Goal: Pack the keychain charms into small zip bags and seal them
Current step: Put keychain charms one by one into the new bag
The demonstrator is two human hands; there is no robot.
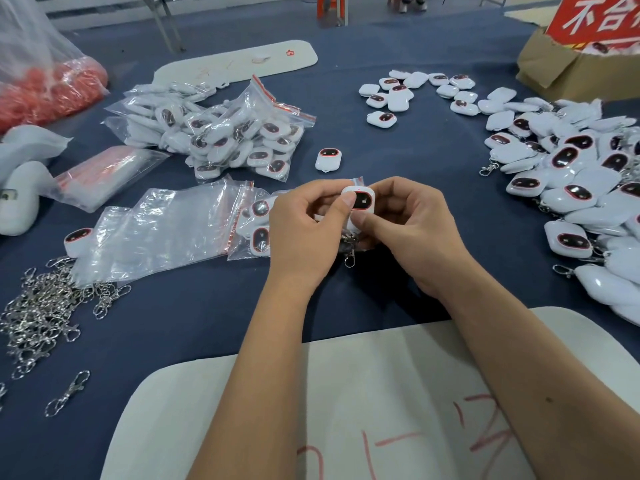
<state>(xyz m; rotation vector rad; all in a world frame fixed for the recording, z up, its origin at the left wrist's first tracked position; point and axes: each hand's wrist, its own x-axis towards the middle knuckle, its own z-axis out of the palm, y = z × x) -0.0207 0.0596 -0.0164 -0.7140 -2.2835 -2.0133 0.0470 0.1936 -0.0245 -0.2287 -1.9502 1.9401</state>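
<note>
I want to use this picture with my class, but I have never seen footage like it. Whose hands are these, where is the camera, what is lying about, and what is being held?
There is no machine here: a person works with bare hands, filmed by one camera worn on the head, looking down. The left hand and right hand together hold a small white plastic charm with a dark red-rimmed face in a pinching grip, with a small clear zip bag showing behind it. On the dark blue table cloth lie a loose heap of the same white charms, a stack of empty clear zip bags, a pile of filled bags and a heap of silver metal clasps.
</note>
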